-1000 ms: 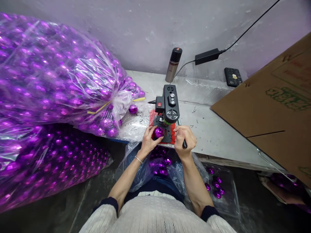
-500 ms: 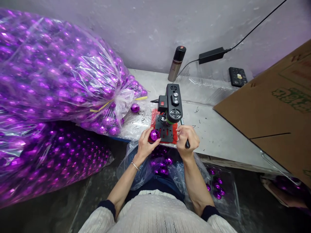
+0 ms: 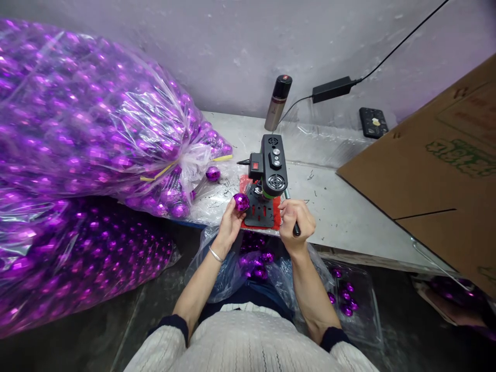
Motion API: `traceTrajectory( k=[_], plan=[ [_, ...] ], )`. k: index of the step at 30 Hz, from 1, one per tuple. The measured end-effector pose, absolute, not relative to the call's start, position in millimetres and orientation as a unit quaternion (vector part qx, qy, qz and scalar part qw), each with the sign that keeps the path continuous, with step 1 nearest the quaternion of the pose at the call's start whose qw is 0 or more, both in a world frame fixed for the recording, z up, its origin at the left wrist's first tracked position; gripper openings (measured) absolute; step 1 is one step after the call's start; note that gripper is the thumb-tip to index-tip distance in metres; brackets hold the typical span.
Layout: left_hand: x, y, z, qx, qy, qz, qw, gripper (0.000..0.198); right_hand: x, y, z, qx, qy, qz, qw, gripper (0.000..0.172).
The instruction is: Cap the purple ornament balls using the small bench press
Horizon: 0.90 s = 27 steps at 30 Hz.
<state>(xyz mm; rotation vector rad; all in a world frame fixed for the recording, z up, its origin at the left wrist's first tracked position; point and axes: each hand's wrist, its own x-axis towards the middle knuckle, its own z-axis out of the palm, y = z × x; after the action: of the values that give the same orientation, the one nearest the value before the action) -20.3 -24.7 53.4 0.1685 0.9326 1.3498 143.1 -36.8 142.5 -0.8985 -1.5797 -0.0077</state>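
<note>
A shiny purple faceted ball (image 3: 241, 202) rests in the fingertips of my left hand (image 3: 229, 226), just left of a small black bench drill press (image 3: 274, 165). My right hand (image 3: 297, 221) is wrapped round the press's lever handle (image 3: 296, 230), whose black end pokes out below the fist. Under the machine head, the slotted black base plate (image 3: 260, 221) lies on a red mat (image 3: 277, 216). The tool tip beneath the head is hidden from above. Several purple balls (image 3: 259, 271) lie in clear plastic on my lap.
Big clear bags of purple balls (image 3: 85, 119) crowd the left side. One loose ball (image 3: 213, 173) sits on the worktable (image 3: 329, 206). Behind stand a spray can (image 3: 278, 103), a power adapter (image 3: 331, 90) and a phone (image 3: 372, 123). A cardboard box (image 3: 426, 170) blocks the right.
My left hand has turned and lifted the ball slightly away from me and to the left, off the plate's near-left corner. My right hand keeps its hold on the lever.
</note>
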Motion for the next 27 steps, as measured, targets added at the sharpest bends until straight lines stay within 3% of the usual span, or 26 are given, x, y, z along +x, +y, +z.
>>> traceTrajectory(
  k=[6,13,27],
  plan=[
    [-3,-18,42,0.269,0.504,0.603,0.557,0.051,144,-37,143,-0.385,-0.688,0.001,0.615,0.027],
    [4,-15,27,0.532,0.572,0.519,0.347,0.053,145,-38,143,-0.389,-0.693,-0.005,0.606,0.025],
    [-9,-14,21,0.704,0.491,0.462,0.223,0.058,145,-38,140,-0.384,-0.695,-0.01,0.608,0.025]
  ],
)
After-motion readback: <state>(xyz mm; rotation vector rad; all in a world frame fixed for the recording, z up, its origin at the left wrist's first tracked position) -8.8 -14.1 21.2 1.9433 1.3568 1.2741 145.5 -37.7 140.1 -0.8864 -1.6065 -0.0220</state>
